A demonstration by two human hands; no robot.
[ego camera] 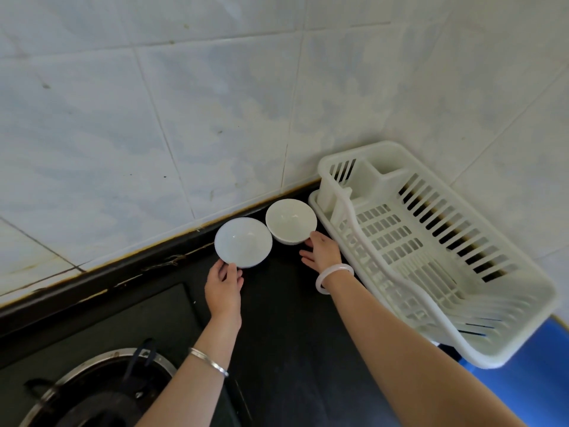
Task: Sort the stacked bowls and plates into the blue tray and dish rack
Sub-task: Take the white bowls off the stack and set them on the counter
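Note:
Two white bowls stand side by side on the black counter by the tiled wall. My left hand [224, 285] grips the near rim of the left bowl [243, 241], thumb on the rim. My right hand [321, 251] has its fingers spread, with the fingertips touching the lower right side of the right bowl [291, 220]; it holds nothing. A white plastic dish rack [431, 248] lies just right of my right hand, with nothing in it. A corner of the blue tray [529, 377] shows beneath the rack at the lower right.
A gas stove burner [101, 386] with a black pan support sits at the lower left, set in a dark glass hob. The tiled wall [184, 118] rises directly behind the bowls and rack.

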